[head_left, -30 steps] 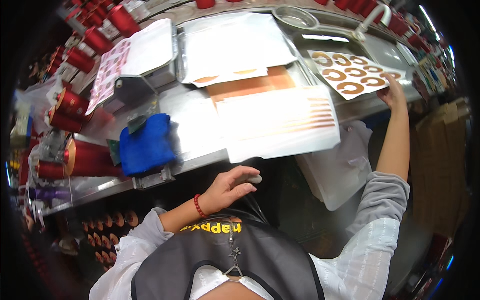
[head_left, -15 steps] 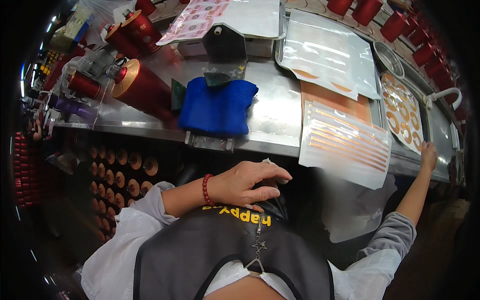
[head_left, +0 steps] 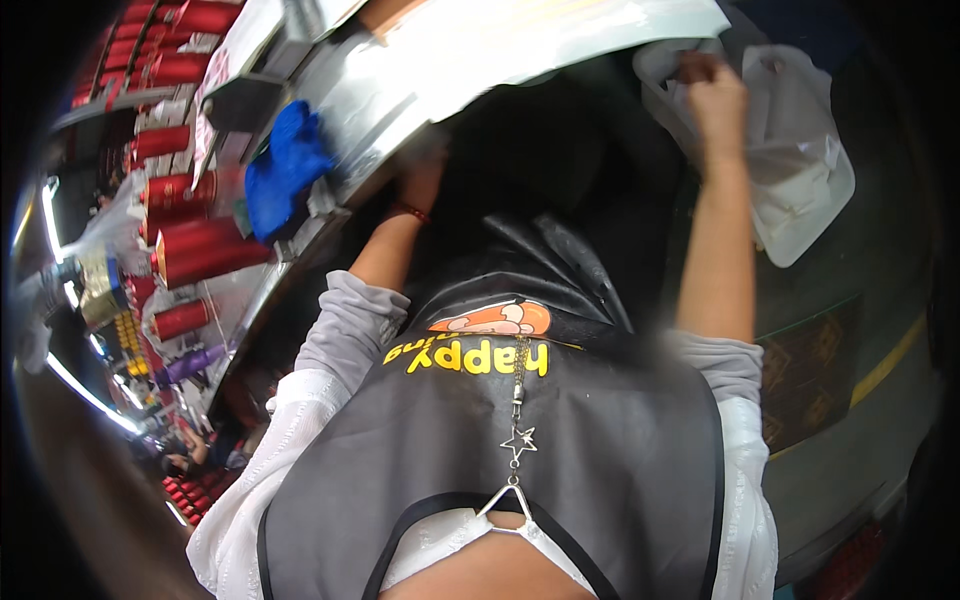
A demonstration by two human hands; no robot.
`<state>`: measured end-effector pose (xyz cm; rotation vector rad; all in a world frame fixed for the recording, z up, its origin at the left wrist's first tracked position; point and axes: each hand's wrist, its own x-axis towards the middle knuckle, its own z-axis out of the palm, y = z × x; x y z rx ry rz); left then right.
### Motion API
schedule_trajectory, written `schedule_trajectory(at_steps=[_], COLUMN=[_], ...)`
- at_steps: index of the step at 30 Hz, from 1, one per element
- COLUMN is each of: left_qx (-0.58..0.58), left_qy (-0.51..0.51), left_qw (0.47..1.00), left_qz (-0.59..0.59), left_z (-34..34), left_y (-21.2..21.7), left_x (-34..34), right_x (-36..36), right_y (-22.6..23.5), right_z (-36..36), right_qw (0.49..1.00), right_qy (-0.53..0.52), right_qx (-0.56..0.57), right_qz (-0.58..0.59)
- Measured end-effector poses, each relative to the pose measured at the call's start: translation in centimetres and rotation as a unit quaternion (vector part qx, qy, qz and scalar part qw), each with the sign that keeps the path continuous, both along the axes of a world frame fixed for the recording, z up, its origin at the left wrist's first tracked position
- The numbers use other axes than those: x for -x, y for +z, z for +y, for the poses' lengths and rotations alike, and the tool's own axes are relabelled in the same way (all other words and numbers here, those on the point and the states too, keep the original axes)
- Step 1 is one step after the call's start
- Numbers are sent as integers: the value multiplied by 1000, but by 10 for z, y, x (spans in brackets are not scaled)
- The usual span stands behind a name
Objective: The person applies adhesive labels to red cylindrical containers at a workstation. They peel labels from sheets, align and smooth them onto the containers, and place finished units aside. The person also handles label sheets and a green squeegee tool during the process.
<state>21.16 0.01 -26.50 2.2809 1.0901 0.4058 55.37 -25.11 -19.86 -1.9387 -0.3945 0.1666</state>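
Right hand grip: white plastic bag | hangs lengthwise downward

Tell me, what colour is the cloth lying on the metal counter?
The cloth is bright blue, seen in the head view.

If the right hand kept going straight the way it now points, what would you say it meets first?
Most likely the white plastic bag hanging below the metal counter edge: the right hand reaches up at the bag's top and seems already at or on it, though blur hides the contact.
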Motion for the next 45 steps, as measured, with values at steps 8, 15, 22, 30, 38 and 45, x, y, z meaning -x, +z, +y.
schedule_trajectory(at_steps=[8, 15, 22, 30, 38, 45], left_qx=[-160, -129, -196, -188, -113, -267], left_qy=[-20, -86, -168, -179, -80, -191], left_qw=[954, 950, 922, 947, 972, 928], left_qz=[254, 270, 289, 187, 189, 176], left_z=[30, 47, 58, 40, 23, 58], left_y=[-16, -7, -3, 5, 3, -50], left_x=[-40, -71, -70, -71, -108, -143], right_x=[78, 58, 51, 48, 28, 23], right_y=[-125, -130, -135, -116, -132, -259], right_z=[49, 68, 83, 119, 170, 269], right_qw=[978, 969, 955, 898, 805, 928], right_qy=[150, 224, 267, 372, 350, 328], right_qx=[-39, 57, 90, -22, -263, -125], right_qz=[142, 84, 91, 235, 400, -129])
